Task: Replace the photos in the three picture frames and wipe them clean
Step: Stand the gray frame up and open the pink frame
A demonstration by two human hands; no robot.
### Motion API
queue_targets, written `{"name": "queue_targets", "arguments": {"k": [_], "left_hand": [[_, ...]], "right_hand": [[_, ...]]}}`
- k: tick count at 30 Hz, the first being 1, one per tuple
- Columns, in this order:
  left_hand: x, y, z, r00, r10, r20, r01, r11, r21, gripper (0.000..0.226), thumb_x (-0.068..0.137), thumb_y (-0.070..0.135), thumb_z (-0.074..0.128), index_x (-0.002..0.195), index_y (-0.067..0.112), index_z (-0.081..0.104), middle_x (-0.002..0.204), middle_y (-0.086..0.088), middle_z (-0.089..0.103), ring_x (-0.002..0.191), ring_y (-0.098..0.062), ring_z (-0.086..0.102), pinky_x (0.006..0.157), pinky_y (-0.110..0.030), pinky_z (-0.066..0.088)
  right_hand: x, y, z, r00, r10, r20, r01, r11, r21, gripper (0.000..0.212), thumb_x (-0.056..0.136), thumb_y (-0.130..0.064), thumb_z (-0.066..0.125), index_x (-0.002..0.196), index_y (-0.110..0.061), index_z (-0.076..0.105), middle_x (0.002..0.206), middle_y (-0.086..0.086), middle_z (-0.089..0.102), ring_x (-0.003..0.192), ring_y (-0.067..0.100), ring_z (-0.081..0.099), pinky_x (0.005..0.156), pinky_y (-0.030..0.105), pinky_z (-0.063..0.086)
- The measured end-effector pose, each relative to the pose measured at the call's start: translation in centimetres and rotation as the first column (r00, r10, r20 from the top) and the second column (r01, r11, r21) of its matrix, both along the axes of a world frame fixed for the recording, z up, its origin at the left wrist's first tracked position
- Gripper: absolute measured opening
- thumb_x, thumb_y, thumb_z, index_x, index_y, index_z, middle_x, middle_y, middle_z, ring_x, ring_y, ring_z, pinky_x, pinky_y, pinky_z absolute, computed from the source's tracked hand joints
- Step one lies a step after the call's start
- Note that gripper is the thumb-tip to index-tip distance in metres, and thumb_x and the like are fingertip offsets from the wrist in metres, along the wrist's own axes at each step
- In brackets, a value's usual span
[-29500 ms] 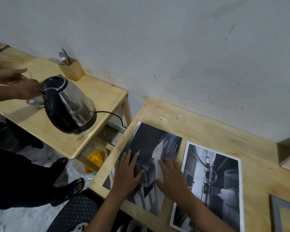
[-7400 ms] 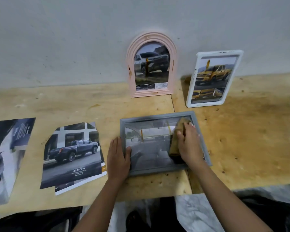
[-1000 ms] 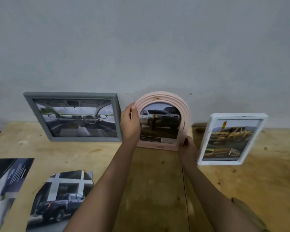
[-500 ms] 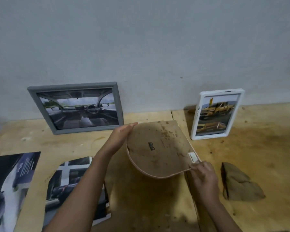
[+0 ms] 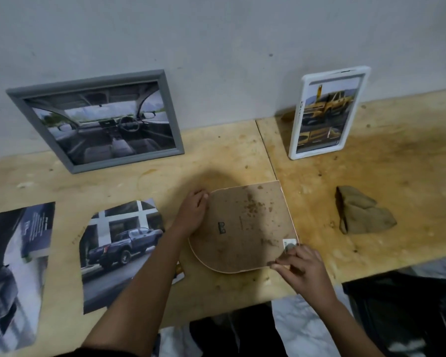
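Fingers of both hands pinch the face-down arched frame by its edges; stiff, light, probably fragile.

Arched frame face-down on wooden table, left hand and right hand at its edges

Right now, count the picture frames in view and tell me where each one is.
3. The grey frame leans on the wall at the left, the white frame leans there at the right, and the arched frame lies face down between the left hand and right hand.
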State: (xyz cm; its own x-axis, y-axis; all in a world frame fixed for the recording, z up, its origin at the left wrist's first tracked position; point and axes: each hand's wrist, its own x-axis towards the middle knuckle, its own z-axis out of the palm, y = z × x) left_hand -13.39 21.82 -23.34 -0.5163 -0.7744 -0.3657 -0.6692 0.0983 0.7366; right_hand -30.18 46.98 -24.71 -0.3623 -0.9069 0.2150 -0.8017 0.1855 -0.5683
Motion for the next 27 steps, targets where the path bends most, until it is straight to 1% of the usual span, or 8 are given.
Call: {"name": "queue_targets", "arguments": {"k": [5,7,9,12,15,20,24,27], "left_hand": [[2.1,5.0,-0.2,0.952,0.296,-0.083,-0.305,0.943,-0.131,0.044,0.100,0.027,0.036,0.141,0.010,0.037,0.150,-0.007,0.033,0.138,-0.021,0.029,0.113,-0.032,0.022],[3.8,9.3,-0.8,0.907,0.400,-0.132,-0.416,0.901,-0.124,0.047,0.098,0.032,0.040,0.141,0.013,0.036,0.149,-0.005,0.035,0.137,-0.020,0.032,0.115,-0.039,0.027],[5.0,13.2,-1.4,0.904,0.403,-0.140,-0.417,0.905,-0.085,0.054,0.095,0.041,0.042,0.144,0.021,0.028,0.153,0.003,0.026,0.141,-0.013,0.024,0.116,-0.031,0.021],[5.4,16.4,-2.3,0.940,0.331,-0.079,-0.339,0.933,-0.119,0.077,0.084,0.072,0.026,0.144,0.028,0.006,0.151,0.014,0.004,0.140,-0.001,0.004,0.111,-0.013,0.004],[4.9,16.8,-2.9,0.944,0.330,-0.010,-0.327,0.933,-0.151,0.094,0.068,0.088,-0.001,0.140,0.027,-0.005,0.148,0.012,-0.011,0.141,-0.004,-0.004,0.112,-0.015,0.000],[4.8,16.8,-3.1,0.944,0.324,0.060,-0.308,0.933,-0.188,0.097,0.067,0.087,-0.005,0.139,0.023,-0.009,0.149,0.007,-0.012,0.142,-0.009,-0.008,0.112,-0.017,-0.002],[4.9,16.5,-2.4,0.943,0.320,0.091,-0.300,0.936,-0.183,0.111,0.063,0.089,-0.006,0.147,0.016,-0.002,0.150,0.009,-0.006,0.140,-0.005,-0.004,0.112,-0.016,0.002],[4.7,16.2,-1.9,0.936,0.260,0.236,-0.195,0.944,-0.266,0.103,0.078,0.078,0.003,0.146,0.003,0.021,0.153,-0.002,0.018,0.142,-0.013,0.021,0.111,-0.018,0.016]], "right_hand": [[0.8,-4.1,2.9,0.988,-0.016,0.157,0.021,0.999,-0.028,0.043,0.092,-0.048,0.045,0.080,-0.017,0.073,0.082,-0.007,0.065,0.084,0.011,0.057,0.075,0.026,0.038],[1.5,-8.4,3.6,0.985,0.060,0.160,-0.068,0.997,0.048,0.038,0.088,-0.043,0.047,0.089,-0.016,0.073,0.090,0.000,0.067,0.085,0.019,0.060,0.076,0.026,0.043],[2.8,-12.6,4.2,0.952,0.252,0.172,-0.288,0.928,0.235,0.041,0.088,-0.044,0.046,0.115,-0.018,0.065,0.118,0.002,0.061,0.104,0.021,0.057,0.089,0.029,0.041],[4.8,-16.7,4.0,0.753,0.658,-0.017,-0.542,0.634,0.552,0.054,0.090,-0.045,0.046,0.140,-0.028,0.036,0.149,0.000,0.030,0.129,0.023,0.038,0.104,0.037,0.032],[5.6,-18.3,3.3,0.476,0.860,-0.184,-0.583,0.466,0.666,0.064,0.087,-0.049,0.048,0.144,-0.033,0.024,0.153,0.002,0.020,0.137,0.030,0.023,0.111,0.051,0.023],[5.6,-18.2,3.4,0.260,0.915,-0.309,-0.573,0.403,0.713,0.065,0.087,-0.052,0.047,0.144,-0.032,0.022,0.154,0.003,0.018,0.133,0.036,0.027,0.102,0.053,0.032],[6.9,-18.5,5.3,0.145,0.893,-0.426,-0.614,0.419,0.669,0.050,0.087,-0.046,0.050,0.130,-0.022,0.046,0.135,0.005,0.044,0.115,0.030,0.045,0.089,0.043,0.041],[7.7,-18.7,6.0,0.112,0.876,-0.470,-0.626,0.430,0.651,0.035,0.093,-0.032,0.045,0.124,-0.017,0.051,0.129,0.006,0.047,0.114,0.028,0.047,0.085,0.042,0.040]]}}
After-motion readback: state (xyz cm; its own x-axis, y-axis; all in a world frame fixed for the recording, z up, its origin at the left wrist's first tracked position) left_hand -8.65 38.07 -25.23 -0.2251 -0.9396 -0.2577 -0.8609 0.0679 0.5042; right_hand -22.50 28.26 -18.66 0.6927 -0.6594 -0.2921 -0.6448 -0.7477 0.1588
